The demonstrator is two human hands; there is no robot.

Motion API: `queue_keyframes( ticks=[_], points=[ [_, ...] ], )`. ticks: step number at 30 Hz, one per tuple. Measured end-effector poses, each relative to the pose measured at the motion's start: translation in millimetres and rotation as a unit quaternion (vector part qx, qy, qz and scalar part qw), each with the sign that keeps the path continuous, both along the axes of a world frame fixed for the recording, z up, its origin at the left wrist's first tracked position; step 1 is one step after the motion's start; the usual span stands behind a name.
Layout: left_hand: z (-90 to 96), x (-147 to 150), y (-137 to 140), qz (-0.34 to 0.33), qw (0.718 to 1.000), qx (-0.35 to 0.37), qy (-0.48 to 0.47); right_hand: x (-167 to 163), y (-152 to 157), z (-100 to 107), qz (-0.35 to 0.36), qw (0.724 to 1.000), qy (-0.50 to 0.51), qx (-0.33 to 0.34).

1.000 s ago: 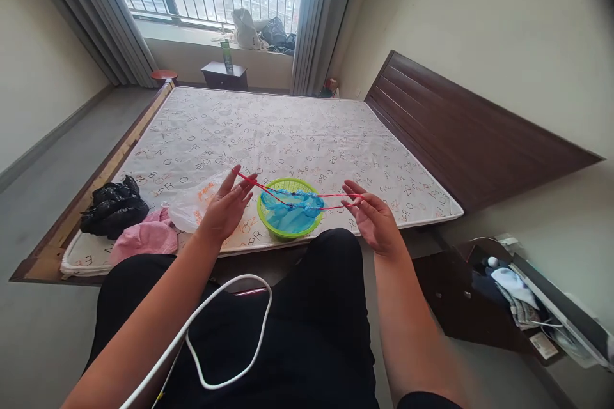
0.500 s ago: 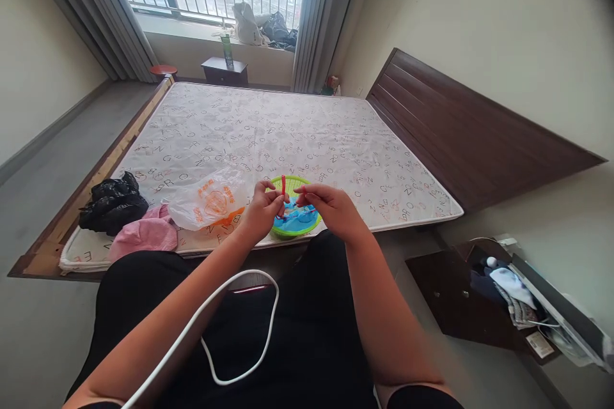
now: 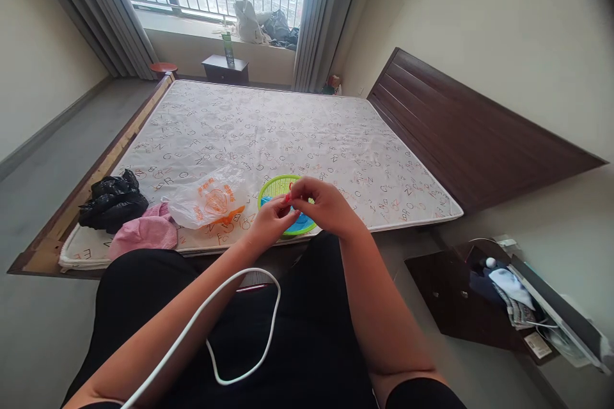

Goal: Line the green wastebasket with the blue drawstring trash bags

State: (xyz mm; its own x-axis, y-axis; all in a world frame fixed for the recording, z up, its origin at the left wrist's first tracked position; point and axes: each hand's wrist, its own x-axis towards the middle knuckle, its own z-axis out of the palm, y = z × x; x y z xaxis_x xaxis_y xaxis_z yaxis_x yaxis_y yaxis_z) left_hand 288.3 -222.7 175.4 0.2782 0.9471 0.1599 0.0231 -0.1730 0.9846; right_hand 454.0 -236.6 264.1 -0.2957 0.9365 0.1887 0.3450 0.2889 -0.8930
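Above a lime-green basket (image 3: 261, 190) on the bed's front edge, my two hands meet with fingertips together. A small, thin red strip (image 3: 291, 186) shows between them; its kind is too small to make out. My left hand (image 3: 269, 225) pinches it from below, fingers closed. My right hand (image 3: 322, 204) curls over from the right, thumb and forefinger pressed together at the same red strip. Blue plastic (image 3: 302, 223) lies inside the basket, partly hidden by my hands.
A clear plastic bag with orange print (image 3: 211, 198), a pink cloth item (image 3: 146, 233) and a black plastic bag (image 3: 112, 201) lie left on the mattress (image 3: 268, 121). A white cable (image 3: 275, 307) loops before my body. A dark cabinet (image 3: 446, 294) stands at right.
My hands were apart, with a red strip upright in the left and some red at the right fingertips. Now they have come together, and the red strip is mostly covered by fingers.
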Motion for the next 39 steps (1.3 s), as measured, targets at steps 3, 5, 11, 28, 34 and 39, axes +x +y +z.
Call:
queue_keyframes(
  ticks=[3,5,11,28,34,39],
  points=[
    [-4.1,1,-2,0.022,0.999,0.017,0.043,-2,0,1,0.006,1.000,-0.003,-0.014],
    [-4.9,1,-2,0.034,0.997,0.025,0.061,-3,0,1,0.008,1.000,-0.002,-0.016],
    [-3.0,3,-2,-0.011,0.999,0.012,0.052,-6,2,-2,0.012,1.000,-0.012,0.004],
    [5.2,-4,-9,-0.128,0.992,-0.003,0.015,-4,10,-21,-0.064,0.997,0.033,-0.036],
    [-5.8,-3,-6,-0.110,0.994,-0.023,0.015,7,16,-30,-0.019,0.999,-0.031,0.030],
    [-7.9,-7,-3,-0.082,0.995,-0.062,-0.006,29,18,-40,0.000,0.995,-0.093,-0.020]
  ],
)
